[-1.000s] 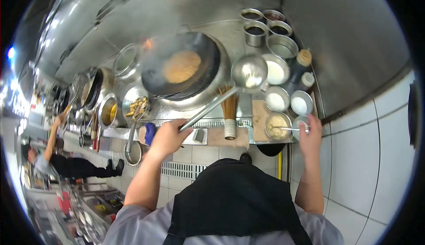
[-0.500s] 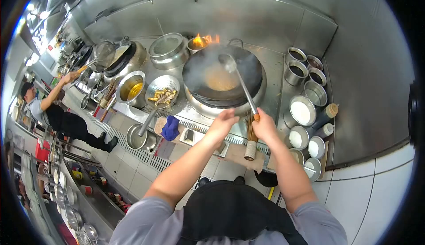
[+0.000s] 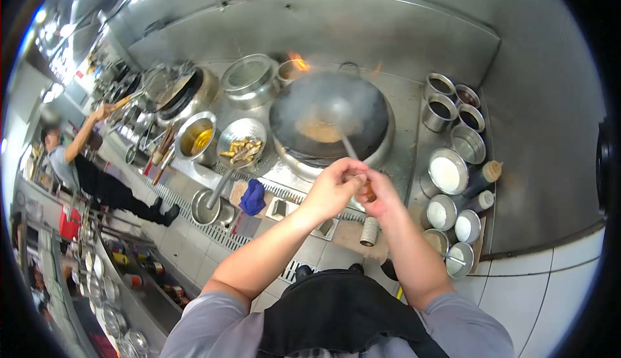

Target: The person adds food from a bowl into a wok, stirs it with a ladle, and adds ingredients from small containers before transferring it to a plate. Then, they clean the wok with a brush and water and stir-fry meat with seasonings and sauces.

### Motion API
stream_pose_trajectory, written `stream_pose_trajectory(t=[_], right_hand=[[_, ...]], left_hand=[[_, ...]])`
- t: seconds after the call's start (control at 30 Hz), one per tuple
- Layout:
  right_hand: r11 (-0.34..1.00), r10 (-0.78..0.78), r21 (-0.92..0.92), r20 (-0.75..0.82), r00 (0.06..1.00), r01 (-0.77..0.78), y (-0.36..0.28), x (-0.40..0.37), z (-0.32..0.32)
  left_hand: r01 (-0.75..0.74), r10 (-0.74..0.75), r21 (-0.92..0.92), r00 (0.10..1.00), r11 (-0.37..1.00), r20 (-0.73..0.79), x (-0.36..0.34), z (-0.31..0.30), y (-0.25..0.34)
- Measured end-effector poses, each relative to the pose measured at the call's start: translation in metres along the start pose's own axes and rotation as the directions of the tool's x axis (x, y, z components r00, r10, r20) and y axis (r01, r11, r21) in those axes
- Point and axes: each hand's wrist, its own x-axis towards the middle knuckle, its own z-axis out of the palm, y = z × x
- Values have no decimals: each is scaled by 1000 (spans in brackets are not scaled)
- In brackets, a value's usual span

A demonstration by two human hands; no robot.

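Steam rises from a large black wok [image 3: 291, 109] on the stove, with brownish contents in its middle. A metal ladle [image 3: 348, 146] dips into the wok, its bowl blurred by steam. My right hand [image 3: 381, 195] is wrapped round the ladle's handle end just in front of the wok. Beside it and touching it, my left hand [image 3: 339, 186] has its fingers curled together near the handle; whether they hold anything is hidden. Below my right hand lies the bound end of a bamboo brush [image 3: 369, 232].
Left of the wok are a perforated strainer [image 3: 242, 139] with fried pieces, an oil pot [image 3: 196, 136], a blue cloth [image 3: 252, 197] and a lidded pot [image 3: 248, 79]. Seasoning containers [image 3: 447, 170] line the right side. Another person [image 3: 97, 170] stands far left; flames [image 3: 297, 61] burn behind.
The ladle's bowl has gone down into the wok and its handle is steeper. My left hand has moved right, from apart with spread fingers to against my right hand. The flames have shrunk.
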Motion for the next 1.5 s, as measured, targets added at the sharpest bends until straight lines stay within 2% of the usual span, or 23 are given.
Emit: stream_pose_trajectory(t=[0.07, 0.13, 0.2, 0.27, 0.37, 0.47, 0.53, 0.57, 0.6, 0.67, 0.77, 0.93, 1.0, 1.03, 1.07, 1.13, 1.2, 1.27, 1.33, 1.37, 1.43, 1.47, 1.5], right_hand=[[993, -78, 101, 120, 990, 66, -7, -9, -9], [899, -423, 100, -55, 904, 427, 8, 17, -18], [976, -180, -134, -54, 982, 172, 16, 1, -31], [994, -72, -79, 114, 991, 81, -1, 0, -57], [989, -146, 20, 99, 984, 145, -1, -8, -52], [948, -280, -114, 145, 949, 297, 25, -2, -69], [733, -594, -242, 229, 772, 636, 33, 0, -88], [666, -649, -278, 242, 721, 692, 38, -4, -94], [622, -679, -324, 231, 697, 713, 39, -11, -98], [551, -719, -395, 221, 659, 735, 41, -23, -104], [451, -759, -506, 216, 614, 735, 32, -34, -105], [180, -837, -711, 252, 486, 679, -8, -21, -91], [119, -829, -725, 304, 470, 678, -24, -6, -69], [81, -636, -940, 206, 744, 330, -31, 7, -45], [-64, -444, -996, -30, 896, -65, -34, 13, -34], [-58, -541, -998, 21, 841, -12, -24, 19, -21], [522, -118, -852, -127, 985, -47, -42, -2, 5], [423, -207, -906, -108, 972, -11, -35, -10, 3], [-131, -629, -932, 341, 699, 337, -7, 20, -45], [-139, -624, -932, 345, 701, 334, -3, 25, -57], [-267, -685, -830, 521, 510, 489, -2, 29, -58], [-273, -675, -829, 526, 517, 488, 4, 25, -49], [148, -612, -910, 223, 759, 386, 7, 2, -17]], left_hand=[[59, -62, 35, 994, 998, 86, 25, 24, -2], [-104, 24, 400, 979, 910, 202, 58, 56, -7], [-150, 7, 456, 954, 877, 300, 94, 100, -16], [-316, 48, 567, 899, 761, 436, 135, 145, -33], [-465, 85, 593, 827, 657, 555, 200, 219, -79], [-462, 48, 661, 838, 591, 543, 243, 289, -117], [-434, 15, 672, 846, 600, 533, 261, 322, -148], [-418, 57, 583, 843, 697, 536, 266, 332, -164], [-398, 101, 485, 842, 779, 530, 269, 340, -174], [-303, -14, 532, 860, 791, 511, 255, 350, -158], [-247, 51, 584, 942, 774, 331, 247, 350, -155], [-187, 128, 357, 975, 915, 182, 233, 298, -78], [-318, 273, 314, 945, 894, 181, 221, 253, -30], [-360, 304, 315, 929, 878, 213, 218, 208, 15], [-396, 321, 309, 909, 864, 266, 214, 171, 55], [-538, 542, 326, 836, 777, 87, 187, 115, 114], [-597, 623, 188, 770, 780, -136, 164, 57, 137], [-418, 422, 67, 876, 906, -232, 140, 3, 123], [-315, 382, 270, 891, 910, -246, 126, -61, 100], [-280, 397, 405, 886, 870, -240, 119, -90, 88], [-236, 413, 522, 875, 819, -252, 107, -138, 77], [-137, 409, 737, 890, 661, -201, 103, -159, 75], [-38, 383, 894, 911, 446, -152, 99, -173, 74]])
